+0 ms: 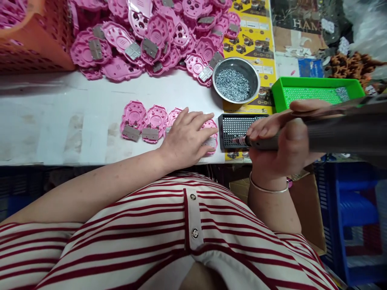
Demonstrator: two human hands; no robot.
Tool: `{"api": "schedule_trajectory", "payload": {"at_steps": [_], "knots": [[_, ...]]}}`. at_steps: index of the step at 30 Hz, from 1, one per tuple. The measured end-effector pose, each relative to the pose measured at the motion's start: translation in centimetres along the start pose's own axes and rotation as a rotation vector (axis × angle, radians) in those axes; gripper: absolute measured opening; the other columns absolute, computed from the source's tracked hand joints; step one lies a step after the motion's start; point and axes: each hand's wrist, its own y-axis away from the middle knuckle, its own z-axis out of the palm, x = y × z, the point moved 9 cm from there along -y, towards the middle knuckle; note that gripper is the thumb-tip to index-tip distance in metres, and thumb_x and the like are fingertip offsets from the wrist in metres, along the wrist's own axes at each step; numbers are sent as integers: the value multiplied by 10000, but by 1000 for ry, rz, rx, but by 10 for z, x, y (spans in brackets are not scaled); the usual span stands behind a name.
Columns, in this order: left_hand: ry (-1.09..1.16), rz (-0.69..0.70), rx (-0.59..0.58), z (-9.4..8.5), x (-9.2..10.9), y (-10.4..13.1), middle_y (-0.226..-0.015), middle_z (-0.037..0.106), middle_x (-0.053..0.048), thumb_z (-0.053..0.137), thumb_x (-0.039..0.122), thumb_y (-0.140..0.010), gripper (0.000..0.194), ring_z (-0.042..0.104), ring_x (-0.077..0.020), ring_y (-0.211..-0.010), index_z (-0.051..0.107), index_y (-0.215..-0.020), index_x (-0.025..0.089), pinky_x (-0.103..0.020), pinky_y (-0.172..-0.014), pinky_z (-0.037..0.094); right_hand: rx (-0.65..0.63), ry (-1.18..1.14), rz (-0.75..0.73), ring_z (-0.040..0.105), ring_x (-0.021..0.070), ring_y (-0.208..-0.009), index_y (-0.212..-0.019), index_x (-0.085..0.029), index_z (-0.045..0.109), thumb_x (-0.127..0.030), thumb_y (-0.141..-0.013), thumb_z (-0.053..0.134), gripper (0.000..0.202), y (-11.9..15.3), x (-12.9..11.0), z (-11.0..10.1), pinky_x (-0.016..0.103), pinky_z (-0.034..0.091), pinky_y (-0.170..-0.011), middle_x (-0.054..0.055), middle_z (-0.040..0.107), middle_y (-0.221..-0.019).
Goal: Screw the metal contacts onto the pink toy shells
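My left hand [189, 137] lies with fingers spread over the right end of a row of pink plastic casings [156, 123], each bearing a grey metal plate. It partly hides the casings under it; the rightmost casing [210, 137] shows between its fingers. My right hand [284, 141] is wrapped round a dark power screwdriver [332, 131], held sideways. The screwdriver's tip [238, 140] points left, over a black perforated screw tray [234, 127]. Whether a screw sits on the tip is too small to tell.
A steel bowl [255, 82] of small screws stands behind the black tray, with a green basket [317, 82] to its right. A heap of pink casings [157, 36] covers the back, beside an orange basket [39, 40]. The table's front edge runs just before my forearms.
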Motion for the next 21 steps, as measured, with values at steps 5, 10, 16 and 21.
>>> {"api": "schedule_trajectory", "payload": {"at_steps": [5, 10, 16, 21], "knots": [[266, 122, 51, -2, 11, -8, -1465, 539, -42, 770, 315, -816, 336, 487, -273, -1292, 732, -1150, 320, -490, -1106, 355, -55, -180, 84, 383, 71, -342, -897, -239, 663, -403, -837, 687, 176, -16, -20, 17, 226, 427, -344, -102, 457, -515], [394, 73, 52, -2, 6, -7, -1365, 628, -18, 777, 295, -812, 33, 502, -276, -1285, 791, -839, 283, -495, -1104, 333, -35, -216, 196, 422, 72, -362, -849, -227, 625, -412, -832, 720, 208, -16, -29, 22, 237, 438, -369, -107, 493, -521], [392, 46, 43, -5, 5, -2, -1333, 646, -40, 835, 296, -739, 85, 513, -281, -1264, 770, -745, 242, -491, -1102, 333, -98, -245, 222, 448, 79, -363, -868, -228, 646, -460, -835, 726, 248, -9, -27, 30, 250, 469, -384, -97, 503, -521], [301, -5, 3, -3, 5, -1, -1365, 619, -16, 778, 304, -799, 81, 478, -264, -1300, 753, -746, 249, -525, -1145, 290, -186, -314, 92, 442, 75, -332, -940, -202, 718, -317, -828, 699, 162, -8, -28, 41, 217, 446, -325, -89, 466, -503]]}}
